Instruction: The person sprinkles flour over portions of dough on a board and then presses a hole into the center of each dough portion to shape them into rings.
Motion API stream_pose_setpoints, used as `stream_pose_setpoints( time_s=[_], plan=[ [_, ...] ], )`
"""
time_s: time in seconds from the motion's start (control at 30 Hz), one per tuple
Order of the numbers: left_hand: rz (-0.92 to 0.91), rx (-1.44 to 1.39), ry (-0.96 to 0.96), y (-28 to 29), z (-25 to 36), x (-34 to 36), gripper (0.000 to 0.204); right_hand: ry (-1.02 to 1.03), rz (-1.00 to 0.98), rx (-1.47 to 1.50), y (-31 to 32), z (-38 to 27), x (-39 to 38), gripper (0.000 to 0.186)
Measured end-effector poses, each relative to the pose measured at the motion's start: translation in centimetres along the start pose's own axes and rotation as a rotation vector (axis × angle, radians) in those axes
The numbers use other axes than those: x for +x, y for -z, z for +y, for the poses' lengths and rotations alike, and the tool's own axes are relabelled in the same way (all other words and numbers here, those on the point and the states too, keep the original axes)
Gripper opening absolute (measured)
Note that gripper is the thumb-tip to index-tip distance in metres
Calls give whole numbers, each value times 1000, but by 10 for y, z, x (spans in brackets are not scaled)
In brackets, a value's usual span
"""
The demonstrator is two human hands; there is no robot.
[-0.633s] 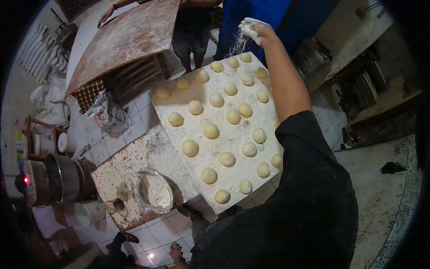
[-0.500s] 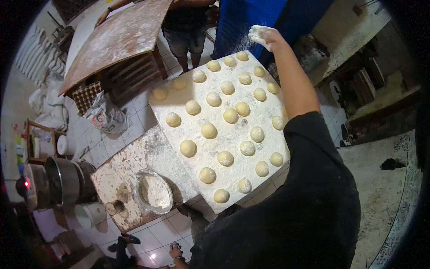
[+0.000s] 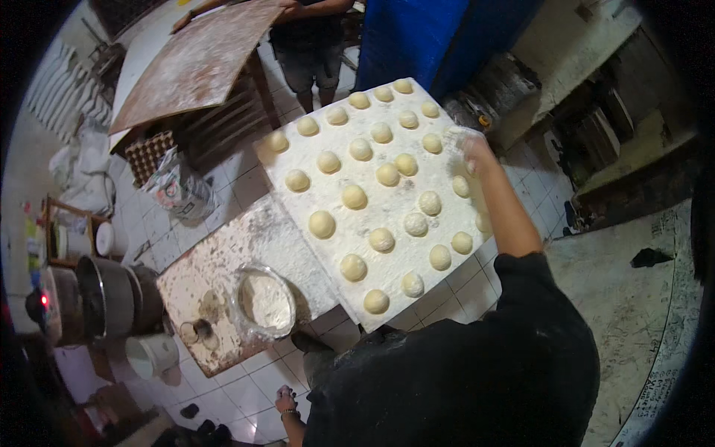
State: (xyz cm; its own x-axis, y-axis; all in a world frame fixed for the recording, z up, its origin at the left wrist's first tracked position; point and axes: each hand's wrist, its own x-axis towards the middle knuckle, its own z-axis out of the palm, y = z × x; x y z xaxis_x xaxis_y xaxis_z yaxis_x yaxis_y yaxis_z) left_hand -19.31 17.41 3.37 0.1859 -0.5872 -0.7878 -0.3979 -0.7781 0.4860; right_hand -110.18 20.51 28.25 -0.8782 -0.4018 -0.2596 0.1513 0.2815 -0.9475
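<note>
Many pale round dough balls sit spaced out on a flour-dusted white board; two near the middle touch. My right hand, whitened with flour and smeared by motion, is over the board's right edge, near a few dough balls. Its fingers cannot be made out. My left hand hangs low beside my body, above the tiled floor, with a bracelet at the wrist. Its fingers look curled, and whatever they might hold is hidden. A bowl of flour stands on the worn, floury table left of the board.
Beyond, another person's hands hold a large brown floured board over a white tabletop. Egg trays and a flour sack stand on the floor, metal pots at left. A blue panel rises behind.
My right hand has come back from past the board's far corner to its right edge, and the falling flour no longer shows. The other person's brown board has shifted.
</note>
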Motion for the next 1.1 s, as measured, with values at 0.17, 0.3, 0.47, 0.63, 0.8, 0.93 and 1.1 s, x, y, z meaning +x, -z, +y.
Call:
stream_pose_setpoints(
  time_s=[0.17,0.3,0.47,0.63,0.8,0.93,1.1],
  plan=[
    [-127,104,106,9,28,24,32,-75,-561,215,-189,-12,-226,26],
    [-178,-45,-6,45,31,61,26,286,-886,-423,-380,36,-323,29],
    [-164,82,-96,101,23,92,31,554,-933,-1164,-496,132,-364,34],
    [-206,-1,69,160,-24,125,29,748,-761,-1105,-459,178,-410,24],
    [-383,1492,-772,213,-67,156,33,415,-661,-1059,-463,169,-394,28],
    [-423,705,-258,199,-49,168,31,581,-691,-219,-372,101,-336,26],
    [-291,159,-69,155,-3,167,30,153,-221,748,-277,-44,-280,20]
  ],
)
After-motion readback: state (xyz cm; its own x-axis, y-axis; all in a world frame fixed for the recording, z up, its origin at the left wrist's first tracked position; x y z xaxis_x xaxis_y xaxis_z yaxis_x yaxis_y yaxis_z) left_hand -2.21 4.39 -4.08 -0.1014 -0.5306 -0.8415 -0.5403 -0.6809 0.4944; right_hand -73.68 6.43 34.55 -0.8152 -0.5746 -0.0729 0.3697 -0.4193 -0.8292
